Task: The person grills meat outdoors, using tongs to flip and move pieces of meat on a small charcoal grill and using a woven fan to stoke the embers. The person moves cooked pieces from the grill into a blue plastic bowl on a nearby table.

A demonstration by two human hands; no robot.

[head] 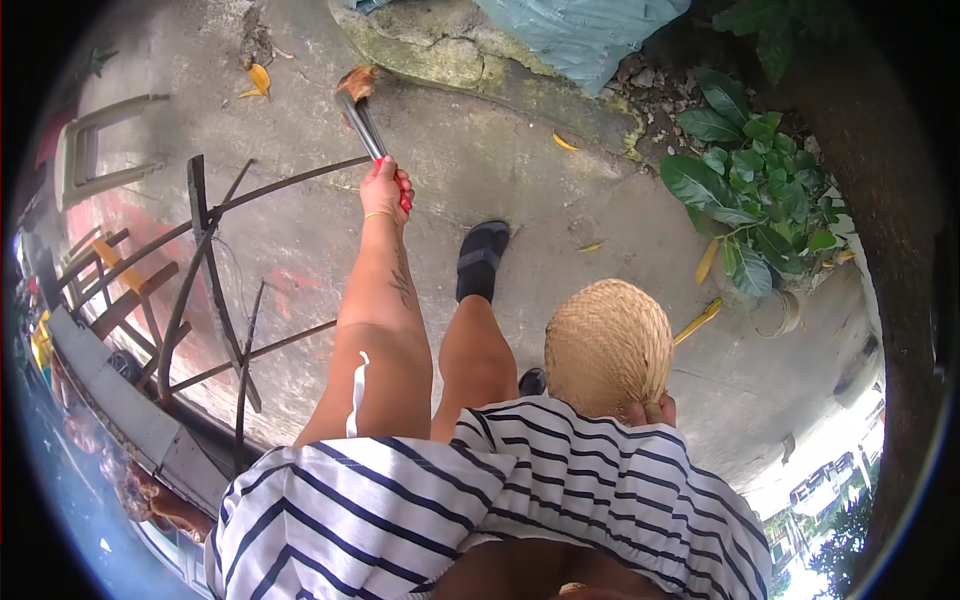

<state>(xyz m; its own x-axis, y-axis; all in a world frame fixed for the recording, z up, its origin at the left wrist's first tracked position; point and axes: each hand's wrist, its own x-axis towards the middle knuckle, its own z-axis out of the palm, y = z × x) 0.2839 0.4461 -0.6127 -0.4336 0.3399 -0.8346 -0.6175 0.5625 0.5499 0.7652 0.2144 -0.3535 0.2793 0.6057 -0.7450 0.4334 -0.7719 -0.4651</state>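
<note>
My left hand [385, 191] is stretched out ahead, gripping red-handled metal tongs [363, 126]. Between the tips of the tongs is a browned piece of meat [358, 82], seen against the concrete floor [480, 165]. In my right hand [655, 412] is a woven straw hand fan [609, 345], held close to my striped shirt. The fan hides part of that hand; only some fingers show at its narrow end.
A lattice of wooden sticks [214, 214] stands at left, near a beige plastic frame [71, 169]. Beyond a grey ledge [127, 382], browned meat [176, 506] shows at lower left. Leafy plants [750, 195] grow at right. Blue-grey fabric [585, 34] hangs over a stone edge [450, 60].
</note>
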